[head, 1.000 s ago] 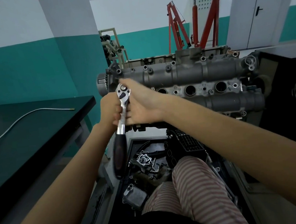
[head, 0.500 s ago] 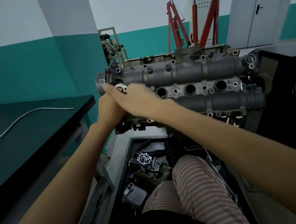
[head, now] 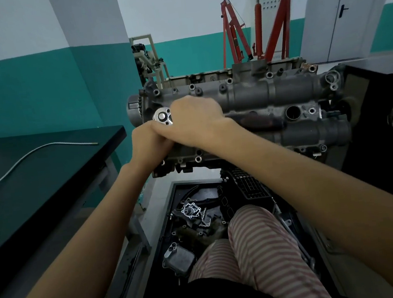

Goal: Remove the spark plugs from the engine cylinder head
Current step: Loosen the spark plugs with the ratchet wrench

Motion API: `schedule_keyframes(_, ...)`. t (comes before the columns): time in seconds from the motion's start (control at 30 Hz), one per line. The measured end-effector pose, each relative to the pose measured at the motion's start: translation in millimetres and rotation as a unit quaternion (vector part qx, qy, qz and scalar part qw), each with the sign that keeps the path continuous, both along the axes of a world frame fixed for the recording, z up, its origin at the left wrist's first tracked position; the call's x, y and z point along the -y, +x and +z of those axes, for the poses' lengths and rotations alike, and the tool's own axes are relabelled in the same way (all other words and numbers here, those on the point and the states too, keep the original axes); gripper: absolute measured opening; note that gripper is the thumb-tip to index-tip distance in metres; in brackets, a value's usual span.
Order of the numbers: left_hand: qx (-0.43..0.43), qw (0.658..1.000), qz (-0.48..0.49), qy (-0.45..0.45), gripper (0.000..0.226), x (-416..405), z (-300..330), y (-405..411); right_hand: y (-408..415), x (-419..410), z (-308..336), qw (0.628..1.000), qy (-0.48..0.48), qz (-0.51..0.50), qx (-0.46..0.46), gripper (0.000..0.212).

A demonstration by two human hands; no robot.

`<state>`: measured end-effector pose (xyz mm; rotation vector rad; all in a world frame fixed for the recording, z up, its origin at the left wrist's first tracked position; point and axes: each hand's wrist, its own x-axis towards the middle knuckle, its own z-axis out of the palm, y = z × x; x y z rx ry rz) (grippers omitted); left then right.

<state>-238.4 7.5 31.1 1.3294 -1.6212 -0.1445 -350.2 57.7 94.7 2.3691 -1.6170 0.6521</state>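
Observation:
The grey engine cylinder head (head: 269,92) stands on its stand in front of me. One open spark plug hole (head: 293,112) shows at its right end. A chrome ratchet head (head: 162,116) sits over the leftmost hole. The wrench's dark handle (head: 258,122) lies to the right across the row of holes. My right hand (head: 197,117) is curled over the wrench just beside its head. My left hand (head: 150,145) is closed against it from below, at the head's left end. The socket and the plug are hidden.
A black bench (head: 47,169) at my left carries a bent metal rod (head: 22,162). Below the engine lies a black tray (head: 171,214) holding loose engine parts. My striped trouser leg (head: 256,239) is over it. A red hoist (head: 262,20) stands at the back.
The ratchet handle, which hung downward a second ago, has swung up and now points right. Both hands stayed at the left end of the head.

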Motion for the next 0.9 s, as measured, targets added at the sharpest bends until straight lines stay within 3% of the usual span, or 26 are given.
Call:
schedule_keyframes(0.07,0.037,0.998,-0.018,0.036,0.021,-1,0,-1,-1,6,0,1.000,-0.009,-0.004,-0.015,0.054)
schedule_keyframes(0.1,0.063,0.997,-0.012,0.044,0.021,0,-1,-1,-1,6,-3,0.999,0.022,0.017,0.034,0.055)
schedule_keyframes(0.13,0.028,0.998,-0.022,0.051,0.023,2,-3,-1,2,3,-7,0.987,0.082,0.051,0.127,0.055)
schedule_keyframes(0.17,0.013,0.999,-0.015,0.049,0.028,1,-2,-1,5,0,-12,0.946,0.174,0.088,0.259,0.056)
schedule_keyframes(0.2,-0.040,0.996,-0.026,0.077,0.033,2,-3,1,9,-6,-15,0.858,0.292,0.117,0.405,0.054)
schedule_keyframes(0.23,-0.092,0.989,-0.036,0.110,0.033,5,-4,0,13,-10,-16,0.745,0.401,0.143,0.514,0.050)
schedule_keyframes(0.27,-0.202,0.971,-0.044,0.123,0.030,11,-7,0,15,-13,-18,0.661,0.451,0.165,0.576,0.046)
schedule_keyframes(0.3,-0.218,0.966,-0.029,0.137,0.029,5,-4,-3,18,-13,-22,0.639,0.455,0.173,0.595,0.042)
schedule_keyframes(0.33,-0.211,0.970,-0.001,0.118,0.032,-1,2,-4,20,-12,-24,0.685,0.419,0.163,0.573,0.039)
schedule_keyframes(0.4,-0.019,1.000,0.008,0.007,0.042,-3,0,-5,12,-5,-21,0.884,0.243,0.101,0.386,0.036)
schedule_keyframes(0.43,0.044,0.999,-0.002,-0.019,0.044,-4,1,-3,5,-2,-15,0.955,0.140,0.066,0.252,0.037)
schedule_keyframes(0.47,0.041,0.999,-0.017,-0.020,0.041,-2,3,0,-1,0,-6,0.989,0.065,0.027,0.129,0.039)
schedule_keyframes(0.5,0.035,0.999,-0.034,0.009,0.035,-3,5,0,-4,2,1,0.999,0.019,-0.006,0.038,0.044)
schedule_keyframes(0.57,0.132,0.991,-0.012,0.000,0.025,-3,2,1,-2,6,5,0.999,-0.002,-0.039,-0.026,0.057)
schedule_keyframes(0.6,0.162,0.987,-0.001,-0.021,0.023,-1,1,2,0,6,3,0.999,0.014,-0.036,-0.012,0.060)
schedule_keyframes(0.67,0.143,0.989,0.018,-0.016,0.029,-5,0,0,6,0,-8,0.987,0.094,0.021,0.130,0.057)
schedule_keyframes(0.7,0.074,0.997,0.017,0.009,0.034,-3,0,1,8,-3,-13,0.951,0.168,0.059,0.252,0.052)
schedule_keyframes(0.73,-0.037,0.998,0.005,0.049,0.035,-2,0,1,12,-7,-16,0.879,0.260,0.088,0.391,0.045)
schedule_keyframes(0.77,-0.074,0.996,0.012,0.056,0.034,-1,-2,0,17,-11,-16,0.783,0.353,0.106,0.501,0.039)
schedule_keyframes(0.8,-0.036,0.996,0.057,0.062,0.033,-3,-2,-2,21,-13,-17,0.700,0.409,0.119,0.573,0.035)
schedule_keyframes(0.83,-0.026,0.994,0.072,0.075,0.032,-7,-1,-2,25,-13,-19,0.663,0.426,0.129,0.602,0.035)
schedule_keyframes(0.87,-0.013,0.995,0.073,0.064,0.031,-8,-1,-2,27,-13,-22,0.677,0.411,0.132,0.596,0.037)
schedule_keyframes(0.9,-0.024,0.997,0.052,0.044,0.032,-5,-2,-2,25,-10,-23,0.752,0.352,0.123,0.544,0.037)
